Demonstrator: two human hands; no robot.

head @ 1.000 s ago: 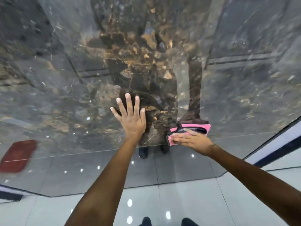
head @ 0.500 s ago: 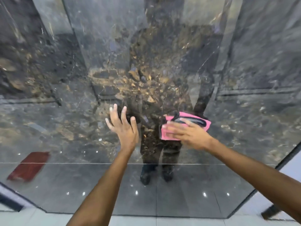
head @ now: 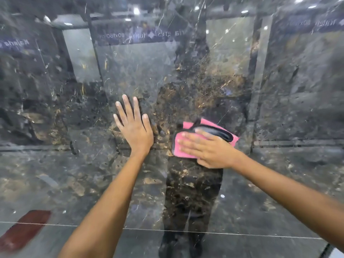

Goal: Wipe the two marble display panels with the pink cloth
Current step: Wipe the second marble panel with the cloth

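Your left hand (head: 136, 130) lies flat against the dark marble panel (head: 130, 75), fingers straight and slightly spread, pointing up, holding nothing; the palm and fingers appear to touch the polished surface. Your right hand (head: 208, 148) is just beside it, to the right, fingers straight and together, pointing left, pressed flat over the pink cloth (head: 188, 144). The cloth is pinned between that hand and the panel, not gripped in curled fingers; it is folded into a rough rectangle, with a pink edge showing left of your fingertips and a pink corner above and right of your knuckles. A black strip (head: 217, 132) of something runs across the cloth's upper part; whether it is trim or a separate piece cannot be told. The two hands are near each other but apart, at about the middle height of the view. The panel fills nearly the whole picture, grey-black with brown and gold mottling and thin white veins, glossy enough to mirror a standing figure, ceiling lights and reversed lettering. A thin pale line (head: 242, 233) crosses the lower part of the panel. A red-brown patch (head: 24, 229) shows at lower left, blurred. Only one panel can be made out clearly.
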